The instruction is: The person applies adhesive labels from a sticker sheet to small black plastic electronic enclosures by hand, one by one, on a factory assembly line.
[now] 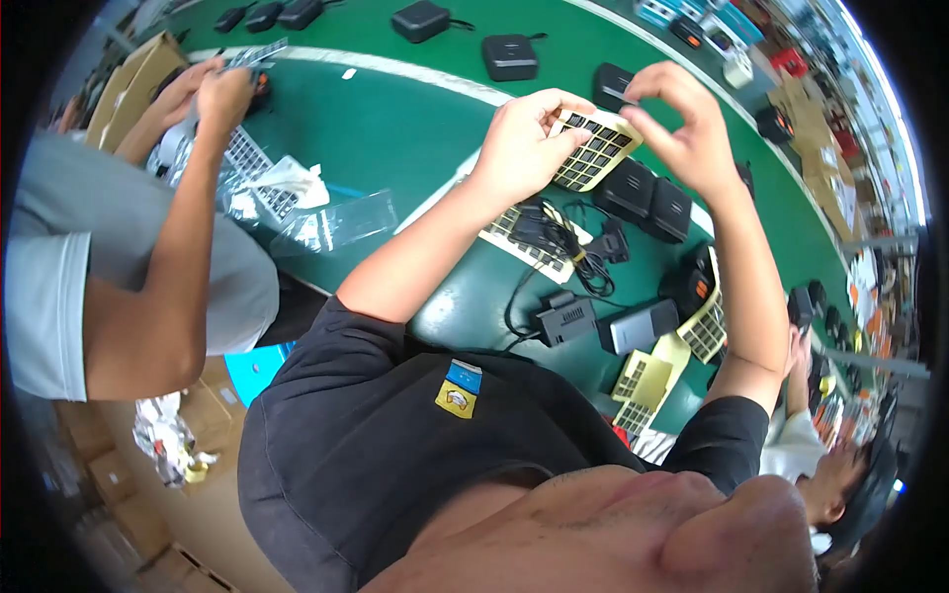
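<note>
My left hand [534, 143] grips a yellow sheet of black rectangular stickers [596, 150] by its left side, thumb across the front. At the sheet's upper right corner is my right hand [687, 128]. Its thumb and forefinger come close together in a pinch; what sits between them, if anything, I cannot make out. Just behind the fingertips lies a black zip case [611, 87]. Below the sheet, two more black cases [643, 201] stand side by side. Under my hands, a bundle of black cables [568, 237] rests on another yellow sticker sheet [502, 229].
Near me on the green table [455, 316] are a black adapter [566, 321], a grey-and-black device [641, 326] and cut sticker sheets [647, 381]. More black cases [420, 20] line the far strip. At left, a co-worker's hands [222, 94] work beside clear plastic bags [341, 222].
</note>
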Tool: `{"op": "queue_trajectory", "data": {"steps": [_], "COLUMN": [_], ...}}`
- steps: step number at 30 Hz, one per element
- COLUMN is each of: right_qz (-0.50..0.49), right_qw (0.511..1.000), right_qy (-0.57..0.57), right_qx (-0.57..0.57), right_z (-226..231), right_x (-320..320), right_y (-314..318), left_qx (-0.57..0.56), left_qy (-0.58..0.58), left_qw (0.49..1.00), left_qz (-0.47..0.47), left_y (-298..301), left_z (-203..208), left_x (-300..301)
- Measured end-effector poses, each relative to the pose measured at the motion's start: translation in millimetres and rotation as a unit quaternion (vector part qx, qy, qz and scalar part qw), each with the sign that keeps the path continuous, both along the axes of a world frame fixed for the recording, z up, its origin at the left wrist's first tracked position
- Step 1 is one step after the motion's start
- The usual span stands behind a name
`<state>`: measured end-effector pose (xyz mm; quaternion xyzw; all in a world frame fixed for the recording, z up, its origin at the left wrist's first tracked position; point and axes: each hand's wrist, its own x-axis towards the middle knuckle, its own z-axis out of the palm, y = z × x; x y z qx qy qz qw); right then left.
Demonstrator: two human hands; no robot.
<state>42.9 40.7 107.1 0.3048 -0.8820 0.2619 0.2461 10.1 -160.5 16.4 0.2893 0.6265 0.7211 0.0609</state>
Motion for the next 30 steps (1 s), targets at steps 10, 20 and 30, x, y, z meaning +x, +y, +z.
{"op": "queue_trajectory", "data": {"steps": [10,20,30], "right_qz": [-0.155,-0.167,-0.355], "right_qw": [0.987,0.983,0.783], "right_qy": [0.021,0.072,-0.206], "right_qx": [-0.022,-0.014,-0.467], "right_z": [-23,-28,-150], "right_x": [99,135,115], "right_y": [43,87,395], "left_qx": [-0.099,-0.132,-0.315], "left_qy": [0.208,0.142,0.206], "left_qw": [0.973,0.971,0.884], "left_qz": [-0.011,-0.138,-0.279], "left_y": [85,136,333], "left_z": [39,32,-28], "left_x": [54,56,28]}}
